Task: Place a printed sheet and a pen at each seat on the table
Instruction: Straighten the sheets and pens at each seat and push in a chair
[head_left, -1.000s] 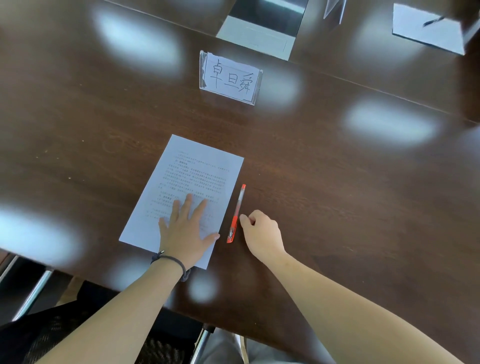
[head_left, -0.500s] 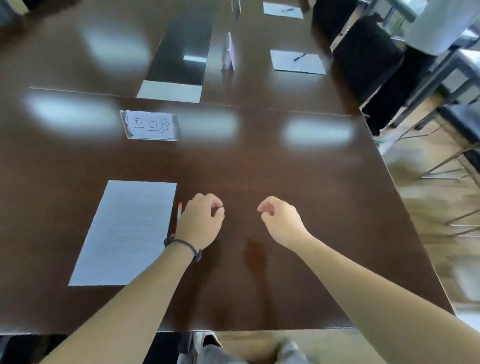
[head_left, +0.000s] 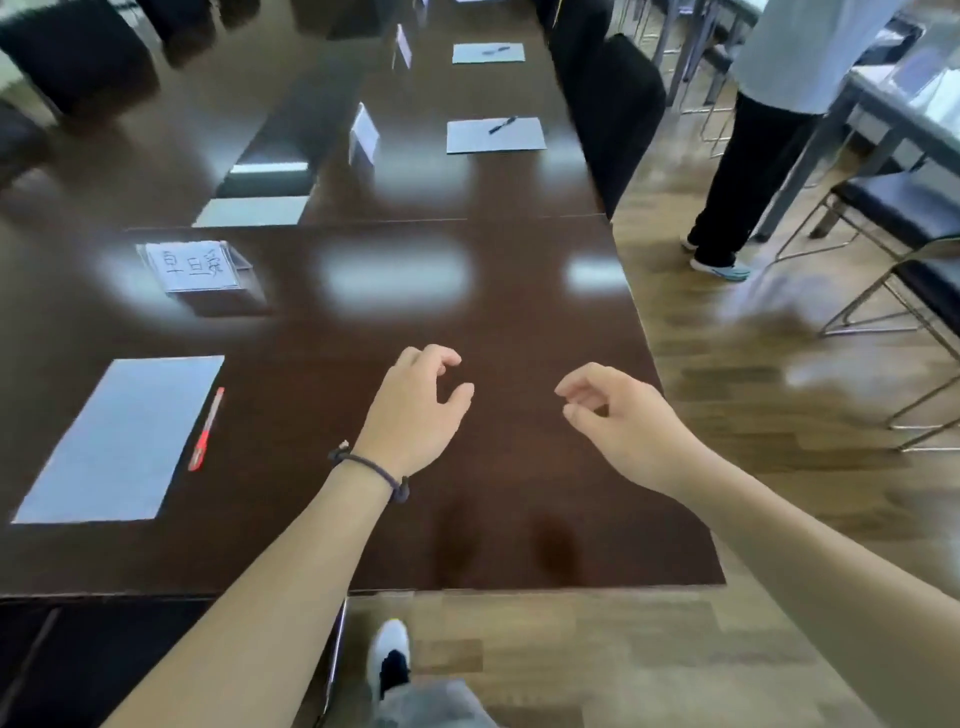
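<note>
A printed sheet (head_left: 122, 436) lies flat on the dark wooden table (head_left: 519, 322) at the near left, and a red pen (head_left: 207, 429) lies along its right edge. My left hand (head_left: 415, 410) hovers over the table to the right of them, fingers loosely curled, holding nothing. My right hand (head_left: 618, 415) hangs near the table's right edge, also loosely curled and empty. Farther along the right side, a second sheet (head_left: 496, 136) carries a black pen (head_left: 502, 124), and a third sheet (head_left: 488, 53) lies beyond it.
A name card (head_left: 195, 267) stands behind the near sheet; another name card (head_left: 363, 136) stands farther back. Black chairs (head_left: 613, 109) line the right side. A person in dark trousers (head_left: 743, 171) stands on the wooden floor at right, beside metal-framed chairs (head_left: 893, 270).
Both hands left the sheet and the red pen and moved right, now hanging empty over the table. The view swung right, showing the table's end, the floor and a standing person.
</note>
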